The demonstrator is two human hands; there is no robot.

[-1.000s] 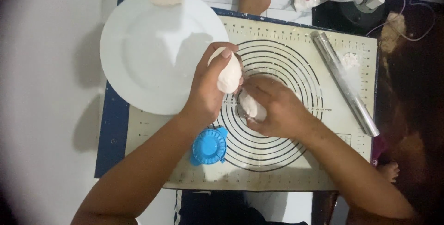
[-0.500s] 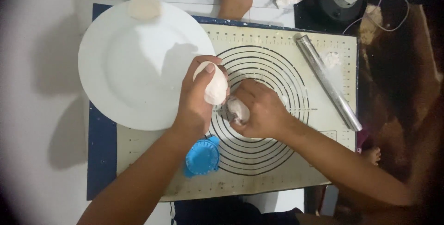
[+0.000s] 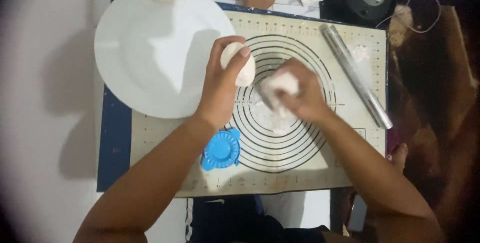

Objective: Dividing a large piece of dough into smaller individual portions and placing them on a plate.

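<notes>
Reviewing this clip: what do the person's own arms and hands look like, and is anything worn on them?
Both forearms are bare up to the frame edge, with no sleeves in view. The left hand and right hand wear no gloves, and no rings, watch or bracelets can be made out. The right hand is motion-blurred, so fine detail there is unclear.
</notes>
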